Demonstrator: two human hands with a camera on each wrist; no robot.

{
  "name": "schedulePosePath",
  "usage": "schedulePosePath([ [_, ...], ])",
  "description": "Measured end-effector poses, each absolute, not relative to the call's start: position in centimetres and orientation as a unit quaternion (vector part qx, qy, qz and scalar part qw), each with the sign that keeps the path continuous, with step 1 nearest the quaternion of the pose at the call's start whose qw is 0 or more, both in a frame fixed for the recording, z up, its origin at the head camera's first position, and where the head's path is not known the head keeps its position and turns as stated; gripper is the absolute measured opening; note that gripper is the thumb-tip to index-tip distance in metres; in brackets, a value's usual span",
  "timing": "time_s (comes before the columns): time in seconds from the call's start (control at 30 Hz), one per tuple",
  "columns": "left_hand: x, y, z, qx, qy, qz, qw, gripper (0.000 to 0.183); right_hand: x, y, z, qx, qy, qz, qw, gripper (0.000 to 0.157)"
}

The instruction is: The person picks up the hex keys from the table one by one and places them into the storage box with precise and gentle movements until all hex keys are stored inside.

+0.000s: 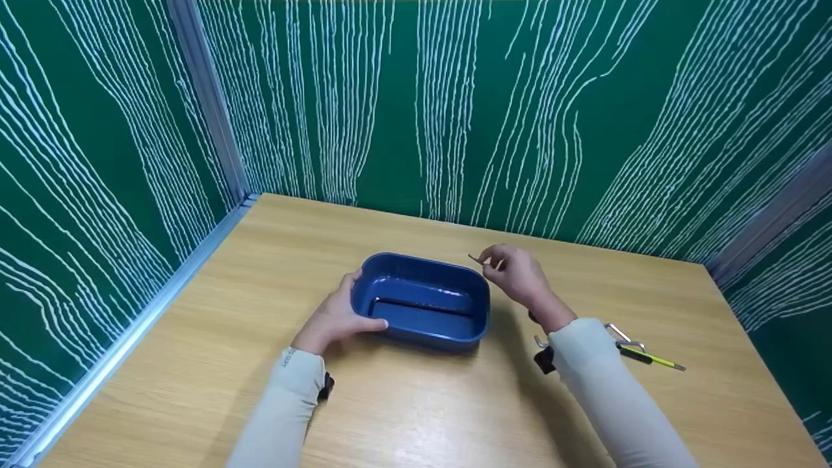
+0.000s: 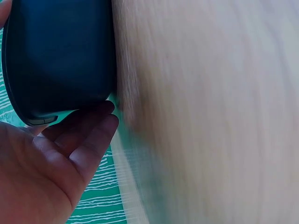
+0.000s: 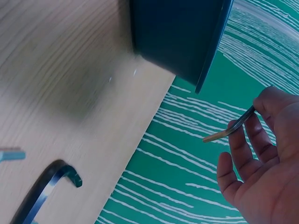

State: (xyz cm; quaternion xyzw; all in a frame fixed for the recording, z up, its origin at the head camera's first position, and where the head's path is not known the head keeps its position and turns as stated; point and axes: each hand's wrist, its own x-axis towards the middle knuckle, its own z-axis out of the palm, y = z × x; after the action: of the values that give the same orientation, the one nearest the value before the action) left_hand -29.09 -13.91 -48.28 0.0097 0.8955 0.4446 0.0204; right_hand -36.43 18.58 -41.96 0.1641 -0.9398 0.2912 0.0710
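Observation:
A blue plastic bin (image 1: 432,336) stands on the table, with a long dark L-shaped hex key (image 1: 422,305) lying on its floor. My left hand (image 1: 338,317) holds the bin's left end, thumb over the near rim and fingers along the outer wall. Just off the bin's far right corner, my right hand (image 1: 518,274) pinches a small bent hex key (image 1: 476,259) between thumb and fingertips. In the right wrist view that hex key (image 3: 230,131) points away from the fingers, its free end looking lighter, and it is apart from the bin.
Silvery hex keys (image 1: 619,333) and a yellow-green and black screwdriver (image 1: 666,363) lie on the table (image 1: 403,409) beside my right forearm, which partly hides that area. Green walls with white lines (image 1: 396,162) border the table's back and sides.

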Motion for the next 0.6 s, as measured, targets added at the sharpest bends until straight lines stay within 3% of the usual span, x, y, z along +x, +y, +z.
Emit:
schedulePosePath([
  [0.6,-29.2,-14.0,-48.4,0.008,0.894,0.448,0.025,0.117,-35.1,15.0,-42.0,0.239,-0.933,0.260,0.071,0.013],
])
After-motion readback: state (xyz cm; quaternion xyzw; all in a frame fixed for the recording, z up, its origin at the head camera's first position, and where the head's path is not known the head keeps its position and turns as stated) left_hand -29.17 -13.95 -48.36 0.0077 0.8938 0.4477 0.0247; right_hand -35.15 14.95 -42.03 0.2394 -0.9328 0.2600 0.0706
